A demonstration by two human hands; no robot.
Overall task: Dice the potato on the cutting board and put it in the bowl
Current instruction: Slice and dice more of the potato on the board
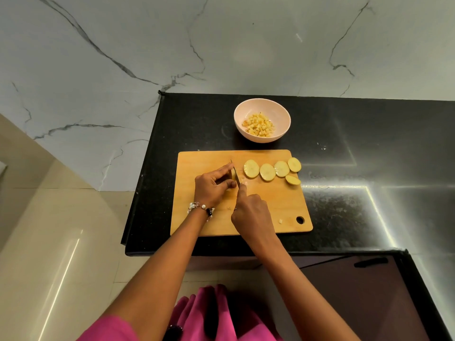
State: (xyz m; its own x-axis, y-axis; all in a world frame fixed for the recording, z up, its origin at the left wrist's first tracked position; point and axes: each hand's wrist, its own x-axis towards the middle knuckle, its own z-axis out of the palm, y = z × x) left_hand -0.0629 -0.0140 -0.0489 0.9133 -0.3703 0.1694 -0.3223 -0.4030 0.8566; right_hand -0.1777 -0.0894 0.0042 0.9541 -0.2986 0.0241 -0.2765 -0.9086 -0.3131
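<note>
Slicing a potato, I stand at the near left corner of a black speckled stone bench (344, 212), with a rectangular pale wooden cutting board (278, 207) lying close to the bench's front edge. A beaded bracelet (200, 207) circles my left wrist. My left hand (211, 187) sits over the left half of the board, its fingers curled down around the last yellow-skinned chunk of potato (233, 174), which is mostly hidden under my fingertips. Just beside it, my right hand (251, 212) is wrapped around the handle of a small dark-bladed kitchen knife (235, 174), with the forefinger laid along the spine; the blade stands on edge against the right face of the chunk, its tip pointing toward the board's far edge.

To the right of the blade, a row of four round pale-yellow potato slices (267, 171) lies flat along the board's far right side, overlapping slightly, with the last one reaching the far right corner. A small skin-on end piece (293, 180) lies just in front of the row at the right edge. A tiny potato scrap (280, 220) rests near the hanging hole (300, 220) in the near right corner.

Beyond the board's far edge, near the back of the bench, stands a round pale pink bowl (280, 112) holding a heap of small yellow potato cubes (259, 125).
</note>
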